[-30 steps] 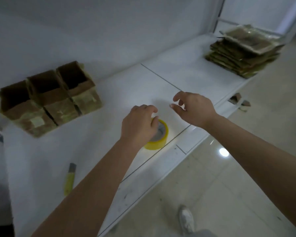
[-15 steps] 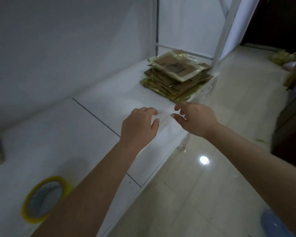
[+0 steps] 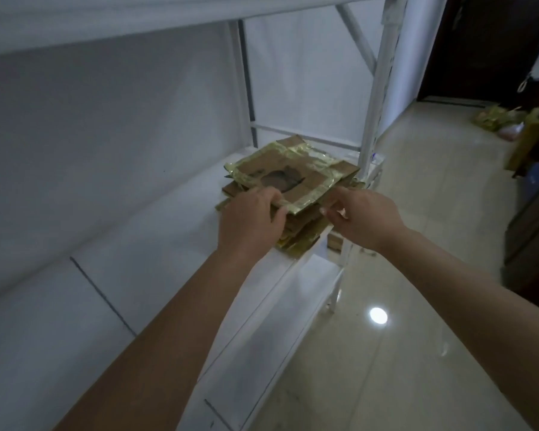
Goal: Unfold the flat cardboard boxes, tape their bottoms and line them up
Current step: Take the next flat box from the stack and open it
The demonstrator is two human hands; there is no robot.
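A stack of flat cardboard boxes (image 3: 302, 231) lies at the far end of the white shelf (image 3: 156, 244). The top flat box (image 3: 293, 172), brown with yellowish tape along its edges and a dark patch in the middle, is tilted up at its near edge. My left hand (image 3: 249, 222) grips its near left corner, thumb under the edge. My right hand (image 3: 361, 219) pinches its near right edge. The taped boxes, the tape roll and the cutter are out of view.
A white shelf post (image 3: 377, 88) and cross bars stand right behind the stack. A lower shelf (image 3: 318, 275) sits beneath. Glossy tiled floor (image 3: 417, 306) spreads to the right, with bags (image 3: 492, 119) and dark furniture (image 3: 532, 228) at the far right.
My view swung right, away from the tape roll and the three open boxes. Both hands travelled along the shelf to the stack and took hold of the top flat box.
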